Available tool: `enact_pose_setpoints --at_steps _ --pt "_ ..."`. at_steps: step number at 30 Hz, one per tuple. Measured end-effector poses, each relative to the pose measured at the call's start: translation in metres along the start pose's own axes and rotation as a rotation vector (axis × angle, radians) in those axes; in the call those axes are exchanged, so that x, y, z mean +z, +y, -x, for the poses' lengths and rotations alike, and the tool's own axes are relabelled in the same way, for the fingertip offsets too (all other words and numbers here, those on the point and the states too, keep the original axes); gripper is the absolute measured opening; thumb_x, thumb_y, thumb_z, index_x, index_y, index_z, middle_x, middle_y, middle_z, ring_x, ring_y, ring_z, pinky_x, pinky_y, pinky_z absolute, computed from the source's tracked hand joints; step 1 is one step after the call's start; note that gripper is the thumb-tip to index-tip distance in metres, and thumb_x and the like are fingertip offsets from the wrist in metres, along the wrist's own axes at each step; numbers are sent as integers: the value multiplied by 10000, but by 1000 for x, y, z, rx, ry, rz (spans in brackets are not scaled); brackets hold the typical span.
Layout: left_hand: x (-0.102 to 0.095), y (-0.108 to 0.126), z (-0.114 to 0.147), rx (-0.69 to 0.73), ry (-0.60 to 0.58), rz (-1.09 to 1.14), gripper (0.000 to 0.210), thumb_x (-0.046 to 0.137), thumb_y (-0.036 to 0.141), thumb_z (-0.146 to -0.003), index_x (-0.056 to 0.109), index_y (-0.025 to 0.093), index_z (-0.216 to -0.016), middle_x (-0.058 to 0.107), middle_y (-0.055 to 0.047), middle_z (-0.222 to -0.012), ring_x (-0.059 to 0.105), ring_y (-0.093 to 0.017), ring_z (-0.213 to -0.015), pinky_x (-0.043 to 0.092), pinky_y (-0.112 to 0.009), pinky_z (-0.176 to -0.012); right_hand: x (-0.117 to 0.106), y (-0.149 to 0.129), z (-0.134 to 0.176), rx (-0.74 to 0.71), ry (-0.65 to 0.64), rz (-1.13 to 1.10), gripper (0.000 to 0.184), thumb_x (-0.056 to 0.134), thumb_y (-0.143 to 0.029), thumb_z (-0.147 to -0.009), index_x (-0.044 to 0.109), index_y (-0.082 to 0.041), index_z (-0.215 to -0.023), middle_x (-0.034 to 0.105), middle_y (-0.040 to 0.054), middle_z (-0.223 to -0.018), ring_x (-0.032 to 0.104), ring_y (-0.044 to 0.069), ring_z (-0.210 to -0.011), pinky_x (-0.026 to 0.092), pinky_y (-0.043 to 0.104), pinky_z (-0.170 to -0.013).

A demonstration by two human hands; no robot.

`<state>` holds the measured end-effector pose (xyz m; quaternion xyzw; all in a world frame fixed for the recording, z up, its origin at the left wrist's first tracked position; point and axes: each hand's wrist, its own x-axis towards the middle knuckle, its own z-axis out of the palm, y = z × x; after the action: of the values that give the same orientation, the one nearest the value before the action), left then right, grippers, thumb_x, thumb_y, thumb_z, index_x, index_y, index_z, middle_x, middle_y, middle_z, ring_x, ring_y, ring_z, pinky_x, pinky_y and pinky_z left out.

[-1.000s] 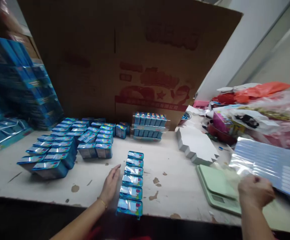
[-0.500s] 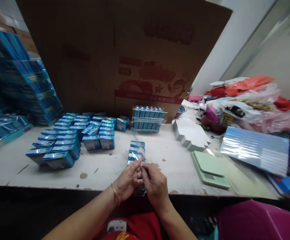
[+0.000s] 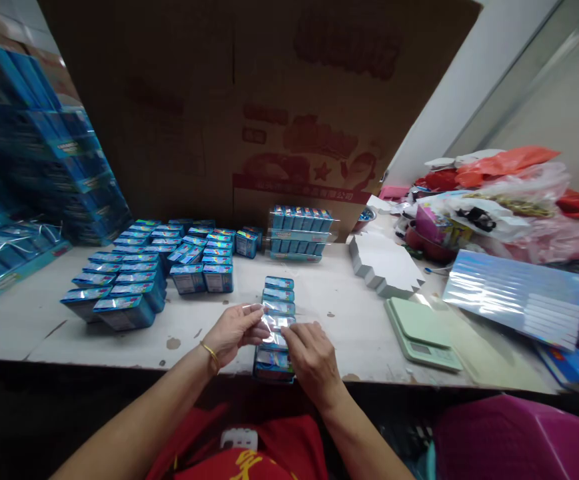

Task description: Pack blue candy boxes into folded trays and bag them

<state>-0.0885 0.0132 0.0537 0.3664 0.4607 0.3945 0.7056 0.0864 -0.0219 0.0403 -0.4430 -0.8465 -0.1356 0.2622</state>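
A row of small blue boxes [image 3: 278, 294] stands on the table in front of me, running away from its front edge. Over the row, my left hand [image 3: 239, 331] pinches a shiny piece of clear plastic film [image 3: 272, 323] between thumb and fingers. My right hand [image 3: 312, 360] has its fingers closed at the film's right side, close against the boxes. The film's exact outline is hard to make out. Behind the row, a clear-wrapped pack of blue boxes [image 3: 300, 232] stands upright against the large carton [image 3: 209, 100].
Several loose blue boxes [image 3: 136, 283] stand grouped to the left, with stacked wrapped packs [image 3: 84, 167] beyond. On the right are a white card stack [image 3: 386, 260], a green scale [image 3: 422, 327], a shiny sheet stack [image 3: 514, 293] and plastic bags [image 3: 509, 180]. A magenta stool-like object [image 3: 514, 440] is below.
My hands have moved apart, the left going leftward, with the clear film now showing between them. More of the box row, including its near end, has come into view.
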Motion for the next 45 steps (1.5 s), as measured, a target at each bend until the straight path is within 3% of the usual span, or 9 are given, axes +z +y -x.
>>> enact_pose_setpoints --at_steps 5,10,12,19,28,33,37,41,45 --pt "-14 -1 17 428 266 -397 840 699 354 -587 249 237 -1287 539 -60 -991 563 -120 -702 487 -227 -539 4 -5 -21 47 -10 29 215 451 -208 -844 539 -196 -648 513 32 -654 452 166 -639 307 287 -579" --pt "-19 -4 28 671 275 -911 377 587 360 -710 560 246 -1068 474 -62 -1076 539 -130 -749 496 -291 -686 10 -6 -37 55 -55 -22 170 550 -288 -795 527 -187 -660 530 27 -663 476 157 -642 299 267 -572" --pt "-19 -5 26 722 275 -966 411 589 372 -710 547 237 -1097 463 -67 -1099 540 -146 -795 488 -314 -748 10 -7 -42 105 -98 -37 187 582 -332 -767 535 -189 -658 543 21 -655 491 153 -630 288 261 -550" --pt "-14 -6 21 698 211 -711 399 619 343 -692 567 237 -1073 459 -55 -1102 564 -118 -766 500 -285 -740 1 6 -53 155 -228 -332 237 595 -357 -746 543 -178 -601 539 -15 -601 473 104 -554 276 220 -507" --pt "-18 4 13 410 246 -79 363 680 286 -628 592 151 -953 569 -14 -791 504 -62 -592 416 -191 -550 -17 24 -54 99 -322 -772 211 536 -308 -797 618 -174 -656 557 -22 -638 494 93 -620 340 193 -587" --pt "-20 9 25 680 417 -588 318 599 378 -697 614 179 -944 488 -55 -1024 525 -102 -720 451 -237 -644 -15 23 -56 166 -387 -868 305 439 -333 -849 643 -155 -708 550 -11 -638 500 99 -617 349 201 -585" --pt "-17 8 31 809 374 -1021 474 621 417 -671 542 224 -1097 449 -76 -1131 485 -207 -984 430 -345 -841 -14 16 -57 108 -388 -766 338 414 -318 -864 622 -154 -654 556 -4 -654 503 101 -644 351 205 -611" --pt "-17 6 30 848 279 -1142 365 545 396 -752 549 216 -1070 497 -76 -1083 467 -205 -1033 384 -346 -903 -16 11 -55 -18 -443 -593 356 382 -274 -882 581 -164 -608 565 -6 -651 502 91 -630 337 196 -591" --pt "-24 2 29 843 304 -1293 299 514 416 -769 595 186 -943 528 -77 -950 503 -199 -924 410 -342 -836 -10 9 -47 52 -299 -157 239 409 -267 -870 566 -174 -716 575 20 -733 507 111 -628 295 224 -540"
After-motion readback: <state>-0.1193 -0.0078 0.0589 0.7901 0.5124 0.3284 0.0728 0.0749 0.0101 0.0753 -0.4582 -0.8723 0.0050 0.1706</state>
